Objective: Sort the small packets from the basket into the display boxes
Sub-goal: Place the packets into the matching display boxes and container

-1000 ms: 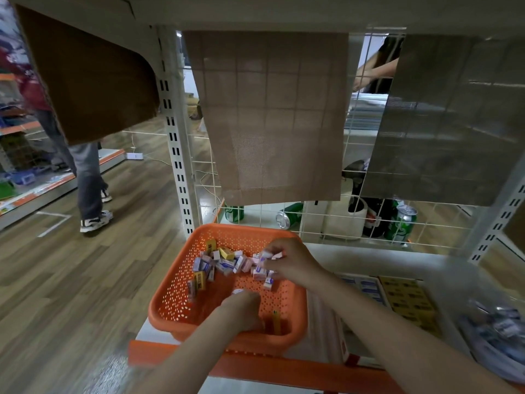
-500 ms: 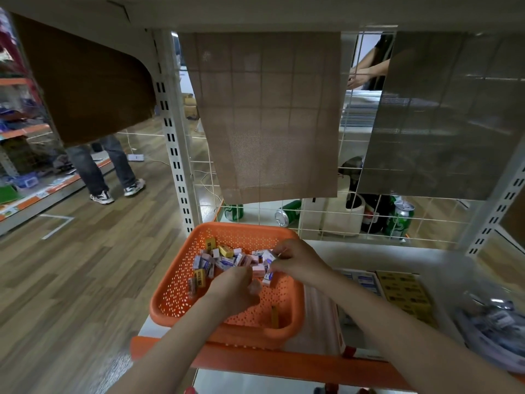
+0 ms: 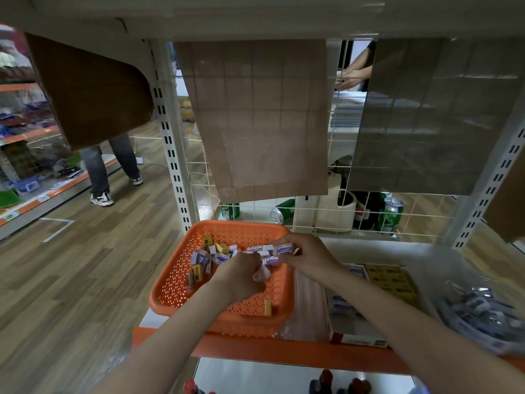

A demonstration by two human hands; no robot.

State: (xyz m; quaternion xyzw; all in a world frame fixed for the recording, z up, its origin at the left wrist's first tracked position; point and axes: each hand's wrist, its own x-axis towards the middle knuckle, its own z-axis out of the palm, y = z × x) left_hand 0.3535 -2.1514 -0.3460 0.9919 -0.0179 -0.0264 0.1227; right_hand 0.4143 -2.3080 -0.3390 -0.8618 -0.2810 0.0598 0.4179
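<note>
The small packets (image 3: pixel 211 255) lie heaped in the far half of the orange basket (image 3: pixel 170 282), just left of both grips. The right grip (image 3: pixel 309 260) pinches at least two white-and-purple packets (image 3: pixel 284 248); their purple lettering is too small to read. The left grip (image 3: pixel 238 277) is curled just beside it at the heap's edge, and I cannot tell whether it holds anything.

Four yellow ones show. Among them a lone yellow packet (image 3: pixel 267 306) stands by the basket's near wall, below the grips, with bare basket floor around it.

Right of the right grip sit two display boxes: the blue-and-white box (image 3: pixel 343 305) and the yellow box (image 3: pixel 389 282), both with unreadable print. Beyond the grips, behind wire mesh, are three green cans (image 3: pixel 393 214).
</note>
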